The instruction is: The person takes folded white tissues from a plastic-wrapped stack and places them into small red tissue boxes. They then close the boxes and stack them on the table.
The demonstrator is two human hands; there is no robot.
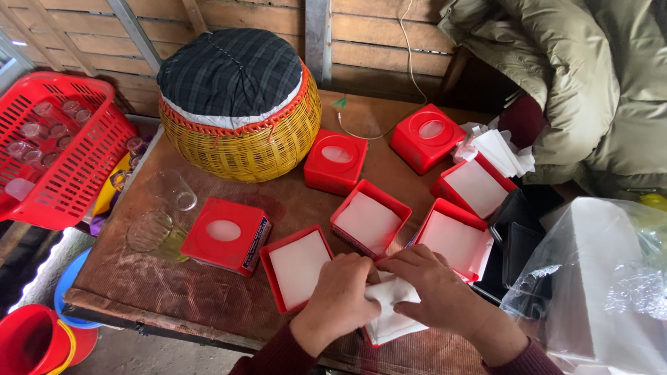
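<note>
Both my hands press a stack of white paper napkins [391, 311] into a red square box at the near table edge. My left hand [339, 297] covers the stack's left side. My right hand [436, 288] pinches the top napkin from the right. Around them lie open red boxes filled with white napkins: one [297, 266] to the left, one [369, 219] just beyond, one [455, 239] to the right and another [476, 186] farther back. Closed red boxes with oval top openings [225, 233] [336, 160] [426, 136] stand on the brown wooden table [208, 292].
A yellow woven basket [243, 142] with a dark checked cloth lid stands at the back. A glass mug [158, 222] is at the left. A red crate of glasses [59, 149] sits off the left edge. A clear plastic bag of napkins [597, 278] lies right, a green jacket [590, 76] behind.
</note>
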